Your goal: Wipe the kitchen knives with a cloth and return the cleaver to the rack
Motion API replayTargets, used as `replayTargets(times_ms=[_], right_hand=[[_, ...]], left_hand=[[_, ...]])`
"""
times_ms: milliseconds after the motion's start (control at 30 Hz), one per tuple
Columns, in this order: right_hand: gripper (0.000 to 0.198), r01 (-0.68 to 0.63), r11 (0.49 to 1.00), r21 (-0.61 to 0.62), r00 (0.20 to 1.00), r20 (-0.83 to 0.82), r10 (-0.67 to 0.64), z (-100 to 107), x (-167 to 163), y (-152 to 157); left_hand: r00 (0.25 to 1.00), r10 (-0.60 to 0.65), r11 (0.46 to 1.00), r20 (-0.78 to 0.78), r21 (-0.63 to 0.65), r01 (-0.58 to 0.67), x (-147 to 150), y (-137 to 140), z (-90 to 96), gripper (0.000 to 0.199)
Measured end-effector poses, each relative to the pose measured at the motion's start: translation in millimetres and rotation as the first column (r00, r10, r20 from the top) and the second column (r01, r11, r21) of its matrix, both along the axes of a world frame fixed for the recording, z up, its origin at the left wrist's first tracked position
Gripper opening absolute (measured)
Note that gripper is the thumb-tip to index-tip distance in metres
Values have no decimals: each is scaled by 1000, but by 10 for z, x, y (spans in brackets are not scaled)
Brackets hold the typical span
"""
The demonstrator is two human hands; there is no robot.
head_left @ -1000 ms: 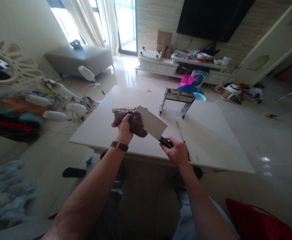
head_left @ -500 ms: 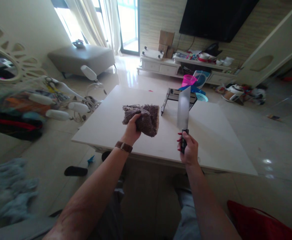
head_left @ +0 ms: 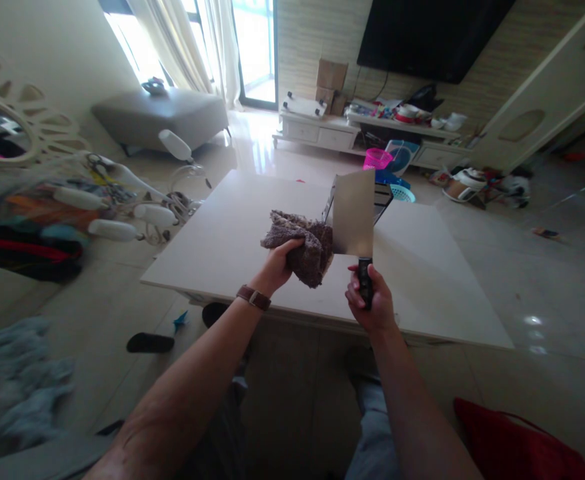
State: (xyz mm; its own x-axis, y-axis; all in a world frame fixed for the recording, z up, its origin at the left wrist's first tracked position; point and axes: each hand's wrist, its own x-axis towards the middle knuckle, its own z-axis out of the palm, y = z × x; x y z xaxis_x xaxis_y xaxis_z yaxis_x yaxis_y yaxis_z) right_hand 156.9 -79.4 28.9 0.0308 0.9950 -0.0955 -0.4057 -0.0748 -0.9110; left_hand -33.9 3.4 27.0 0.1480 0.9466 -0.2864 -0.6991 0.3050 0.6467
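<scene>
A folded, fluffy brown-grey cloth (head_left: 299, 250) is gripped in my left hand (head_left: 278, 263), above the white table (head_left: 207, 247). My right hand (head_left: 372, 297) is closed round the black handle of a cleaver (head_left: 353, 213), held upright with its broad blade face toward me. The blade's left edge is close to the cloth's right side; whether they touch I cannot tell. Behind the blade stands a black-framed knife rack (head_left: 383, 199) on the table, partly hidden by the cleaver.
Past the table's far edge are a pink basket (head_left: 377, 159) and a light-blue basket (head_left: 403, 193). A lamp with several white shades (head_left: 155, 215) stands at the left. A red bag (head_left: 512, 440) lies at lower right, a grey fluffy heap (head_left: 19, 380) at lower left.
My left hand has brought the cloth to the right, toward the cleaver. My right hand has turned the cleaver, so its blade now shows broad, and has shifted slightly left.
</scene>
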Motion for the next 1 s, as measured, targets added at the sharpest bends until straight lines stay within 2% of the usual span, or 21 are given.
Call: replayTargets(times_ms=[100,300,433,567,733,833,933,1000], right_hand=[[40,-46,998,-36,999,-30,45,-9,-31,-11],[44,-137,988,-75,990,22,139,-57,-109,-47],[47,-184,978,-99,981,43,189,-82,-105,-57],[52,-206,968,-143,974,66,217,-92,-62,-28],[55,-151,972,-181,964,190,185,-143,-65,47],[56,-126,976,-176,936,306,176,-166,-60,67],[55,-76,983,-166,868,474,147,-166,-15,49],[53,-53,987,-154,791,597,136,-167,29,25]], left_hand=[[1000,-12,1000,-10,24,12,20,-8,-20,24],[996,-65,996,-53,58,69,70,-80,-71,31],[994,-31,995,-101,92,40,118,-173,-74,46],[986,24,997,-162,76,-12,137,-210,-71,41],[946,144,989,-290,85,-124,149,-195,-100,38],[944,169,985,-283,84,-152,151,-194,-95,42],[941,192,981,-277,93,-173,113,-175,-69,41],[940,215,975,-266,106,-193,54,-138,-52,37]])
